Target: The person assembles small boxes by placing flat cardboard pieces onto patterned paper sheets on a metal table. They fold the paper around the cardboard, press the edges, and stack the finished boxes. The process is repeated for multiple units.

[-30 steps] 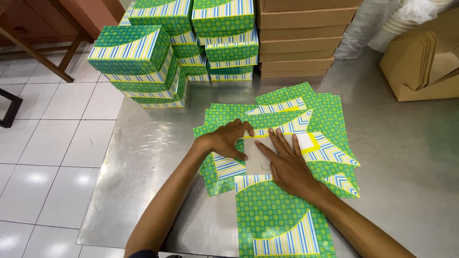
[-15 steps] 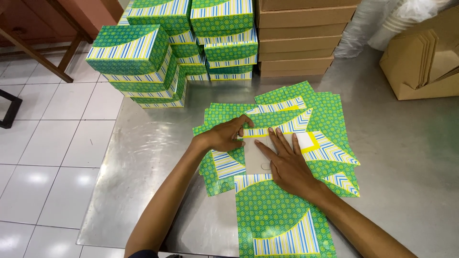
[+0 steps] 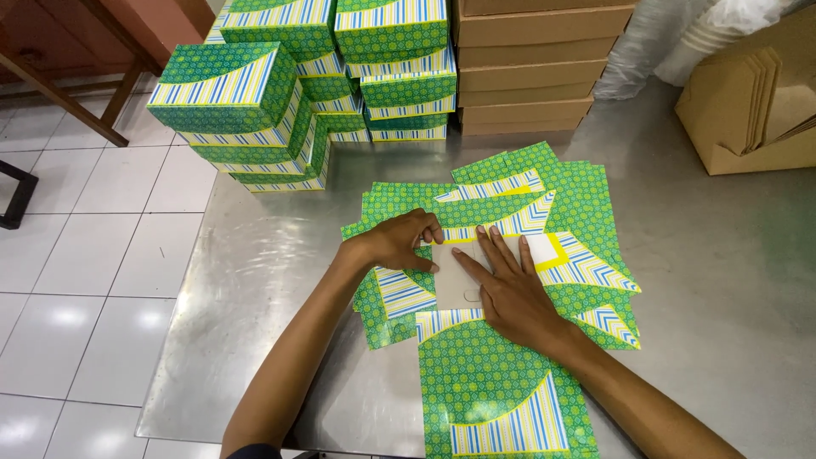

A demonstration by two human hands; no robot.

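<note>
A flat green patterned carton sheet (image 3: 501, 374) lies unfolded on a steel table (image 3: 255, 280), atop a spread of similar sheets (image 3: 578, 195). The right hand (image 3: 510, 289) presses open-palmed, fingers spread, on its plain inner panel; the left hand (image 3: 399, 242) pinches a side flap at nine o'clock. Folded green boxes (image 3: 255, 93) stack at eleven o'clock, brown cartons (image 3: 527, 68) at twelve.

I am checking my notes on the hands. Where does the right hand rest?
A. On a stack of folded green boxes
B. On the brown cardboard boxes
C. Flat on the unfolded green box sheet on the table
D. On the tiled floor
C: the right hand lies palm down, fingers spread, on the flat box sheet on the steel table.
</note>
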